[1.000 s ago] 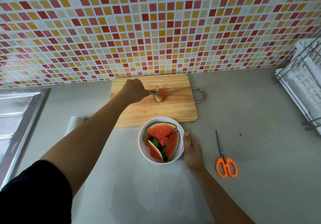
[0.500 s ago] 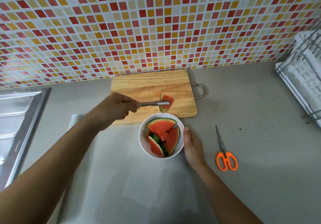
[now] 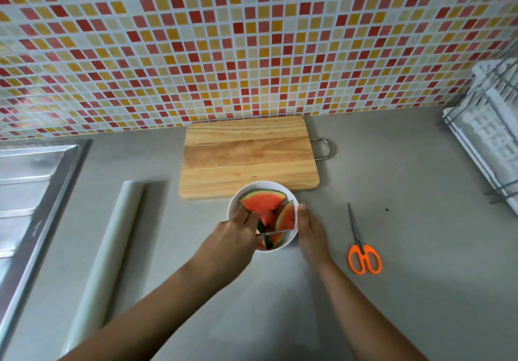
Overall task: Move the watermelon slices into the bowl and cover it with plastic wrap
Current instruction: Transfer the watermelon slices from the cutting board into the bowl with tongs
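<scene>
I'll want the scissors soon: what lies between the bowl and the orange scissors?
Head view: the right hand rests against the bowl on its right side; from it to the scissors, only bare grey counter.

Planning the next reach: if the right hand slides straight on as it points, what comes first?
Likely the wooden cutting board, its near edge; the right hand lies beside the white bowl.

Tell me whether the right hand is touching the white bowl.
Touching. The head view shows the right hand lying flat against the white bowl, no gap at its right wall.
</scene>
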Motion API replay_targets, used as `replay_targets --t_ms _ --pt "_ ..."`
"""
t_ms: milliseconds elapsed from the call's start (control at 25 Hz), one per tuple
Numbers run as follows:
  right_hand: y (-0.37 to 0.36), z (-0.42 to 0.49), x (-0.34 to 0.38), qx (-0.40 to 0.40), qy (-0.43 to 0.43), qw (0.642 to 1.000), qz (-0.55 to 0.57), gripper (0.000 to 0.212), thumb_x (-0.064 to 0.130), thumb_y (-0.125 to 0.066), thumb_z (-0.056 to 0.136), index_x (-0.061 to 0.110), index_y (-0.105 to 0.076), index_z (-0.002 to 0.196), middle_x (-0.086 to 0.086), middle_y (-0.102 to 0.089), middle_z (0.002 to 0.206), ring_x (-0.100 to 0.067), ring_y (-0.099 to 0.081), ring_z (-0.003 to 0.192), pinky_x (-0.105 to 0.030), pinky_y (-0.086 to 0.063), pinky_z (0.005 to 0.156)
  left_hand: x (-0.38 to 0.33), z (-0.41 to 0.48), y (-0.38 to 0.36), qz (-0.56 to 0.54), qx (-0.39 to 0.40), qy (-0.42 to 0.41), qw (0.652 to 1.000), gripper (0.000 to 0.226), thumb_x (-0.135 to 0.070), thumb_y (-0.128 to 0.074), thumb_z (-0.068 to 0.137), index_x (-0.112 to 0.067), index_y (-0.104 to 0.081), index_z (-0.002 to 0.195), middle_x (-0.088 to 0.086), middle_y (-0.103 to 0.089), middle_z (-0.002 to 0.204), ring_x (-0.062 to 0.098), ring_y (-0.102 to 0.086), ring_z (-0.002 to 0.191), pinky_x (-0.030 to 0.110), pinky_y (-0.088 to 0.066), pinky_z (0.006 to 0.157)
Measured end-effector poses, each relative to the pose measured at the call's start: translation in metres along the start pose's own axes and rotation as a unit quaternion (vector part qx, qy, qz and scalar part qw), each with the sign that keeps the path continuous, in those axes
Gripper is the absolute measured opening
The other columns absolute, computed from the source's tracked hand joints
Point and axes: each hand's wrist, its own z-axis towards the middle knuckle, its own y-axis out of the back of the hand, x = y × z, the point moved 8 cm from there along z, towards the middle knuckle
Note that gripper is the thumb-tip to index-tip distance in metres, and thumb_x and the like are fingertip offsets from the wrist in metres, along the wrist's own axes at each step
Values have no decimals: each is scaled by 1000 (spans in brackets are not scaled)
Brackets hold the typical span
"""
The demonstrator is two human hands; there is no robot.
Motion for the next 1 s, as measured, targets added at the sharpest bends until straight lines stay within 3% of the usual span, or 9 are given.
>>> replay_targets --t_ms 80,200,240,320,440,560,760,1000 --pt "-1 0 -1 5 -2 1000 8 41 51 -34 93 36 -60 65 20 -65 68 8 -55 64 -23 -43 67 -1 -3 7 10 -14 -21 1000 34 -28 -53 93 -11 -57 122 10 -56 121 30 -63 95 40 -52 70" --pt "-1 0 -2 2 -6 1000 13 43 58 -32 87 35 -62 67 19 -67 71 7 -58 67 -24 -44 68 -11 -11 20 51 -26 -106 993 23 -19 -83 67 -16 -76 88 9 -69 94 25 -69 70 29 -50 42" --pt "-1 0 -2 2 -9 1000 13 43 58 -32 86 35 -63 68 19 -67 71 7 -58 67 -24 -43 67 -14 -13 23 59 -29 -114 991 24 -18 -87 61 -16 -77 83 9 -70 89 24 -69 66 28 -49 39" --pt "-1 0 -2 5 -12 1000 8 42 58 -32 86 36 -63 67 20 -67 71 8 -58 66 -24 -43 66 -3 -13 30 -5 -38 -65 997 28 -21 -83 68 -15 -75 93 9 -69 89 27 -68 68 33 -52 48" --pt "0 1 -5 0 -23 1000 -1 43 58 -33 85 32 -63 70 20 -67 71 9 -58 66 -23 -44 65 54 -3 43 -149 -89 78 982 27 -25 -69 83 -11 -69 106 13 -68 88 34 -65 75 39 -54 67" --pt "3 3 -10 -20 -32 999 -15 47 58 -33 86 25 -64 74 12 -68 72 6 -60 69 -23 -45 65 110 14 44 -156 -181 187 953 27 -23 -65 86 -6 -67 107 16 -67 87 34 -62 76 33 -46 66" --pt "4 6 -11 -31 -25 998 -56 44 49 -33 93 27 -62 69 12 -66 75 -5 -59 77 -30 -42 68 153 47 -13 -191 -169 350 901 37 -27 -52 94 0 -57 119 23 -60 108 39 -57 96 42 -45 78" --pt "3 4 -10 -29 -42 998 -45 37 46 -36 96 52 -65 73 41 -62 72 24 -53 72 -17 -38 67 173 89 -26 -140 -158 416 885 38 -31 -49 95 0 -55 116 19 -51 123 36 -45 113 45 -42 90"
